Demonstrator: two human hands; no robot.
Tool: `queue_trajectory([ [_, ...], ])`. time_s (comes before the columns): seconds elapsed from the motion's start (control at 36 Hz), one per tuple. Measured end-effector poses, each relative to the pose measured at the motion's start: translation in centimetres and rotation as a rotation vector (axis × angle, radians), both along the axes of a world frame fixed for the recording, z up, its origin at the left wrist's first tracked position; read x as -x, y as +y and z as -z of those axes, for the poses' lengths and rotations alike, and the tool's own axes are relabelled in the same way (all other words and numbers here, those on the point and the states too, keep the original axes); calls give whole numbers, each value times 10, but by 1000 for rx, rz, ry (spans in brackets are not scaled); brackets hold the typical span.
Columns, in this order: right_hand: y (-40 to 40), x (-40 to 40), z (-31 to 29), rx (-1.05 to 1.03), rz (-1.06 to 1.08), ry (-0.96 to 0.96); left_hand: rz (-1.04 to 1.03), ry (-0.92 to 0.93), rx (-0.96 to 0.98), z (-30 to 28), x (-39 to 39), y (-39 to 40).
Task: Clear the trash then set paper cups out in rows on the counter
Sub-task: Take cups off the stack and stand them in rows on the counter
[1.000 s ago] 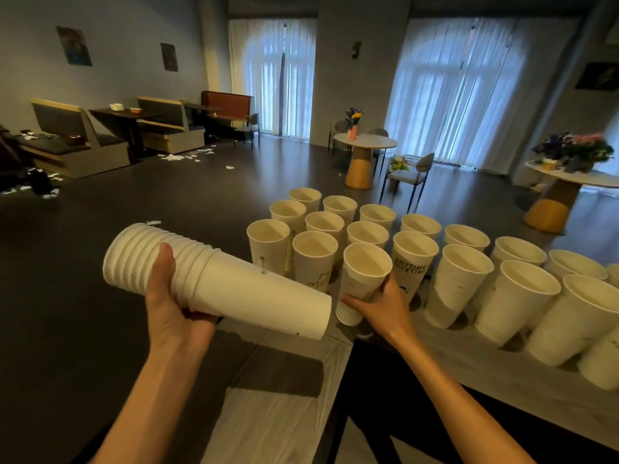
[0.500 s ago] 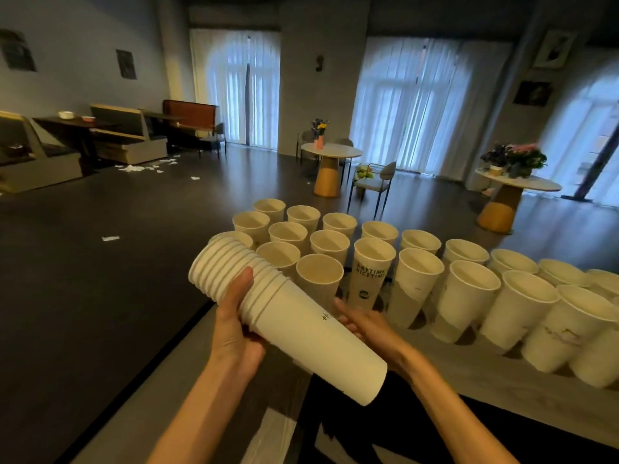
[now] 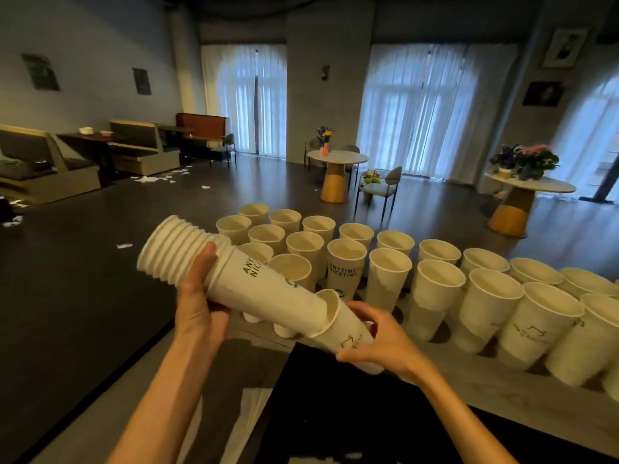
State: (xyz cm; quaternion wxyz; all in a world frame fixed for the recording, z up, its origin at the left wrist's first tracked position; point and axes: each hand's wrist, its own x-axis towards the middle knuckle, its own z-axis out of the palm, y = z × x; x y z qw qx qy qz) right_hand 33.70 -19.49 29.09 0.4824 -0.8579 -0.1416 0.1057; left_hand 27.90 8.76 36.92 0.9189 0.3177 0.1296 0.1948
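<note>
My left hand (image 3: 197, 309) grips a nested stack of white paper cups (image 3: 214, 269), held nearly level with the rims pointing upper left. My right hand (image 3: 378, 339) is closed around the end cup (image 3: 345, 333), which sits partly slid off the stack's bottom end. Behind them, several upright white cups (image 3: 388, 272) stand in rows on the grey counter (image 3: 485, 386), running from the centre to the right edge. One cup (image 3: 346, 266) shows dark "ANYTIME NICETIME" lettering.
A black panel (image 3: 335, 416) lies below my hands at the counter's near side. Beyond the counter is a dark floor with paper scraps (image 3: 150, 178) near the booth seats (image 3: 144, 152) at left. Round tables with flowers (image 3: 336, 157) stand further back.
The view has swung left and down. My left hand turned the stack so its lettering shows. My right hand moved from under the stack onto the end cup and slid it partly off.
</note>
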Motion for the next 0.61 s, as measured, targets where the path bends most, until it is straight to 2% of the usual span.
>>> queue_trajectory([
  [0.14, -3, -16, 6, -99, 188, -134, -75, -76, 86, -4, 21, 21],
  [0.28, 17, -26, 12, -221, 241, -109, -121, -34, 91, -5, 37, 15],
  [0.47, 41, -30, 27, -254, 299, -69, 18, 29, -75, -2, 36, -5],
  [0.61, 39, -19, 22, -216, 292, -93, 157, 77, -87, 3, 17, -12],
])
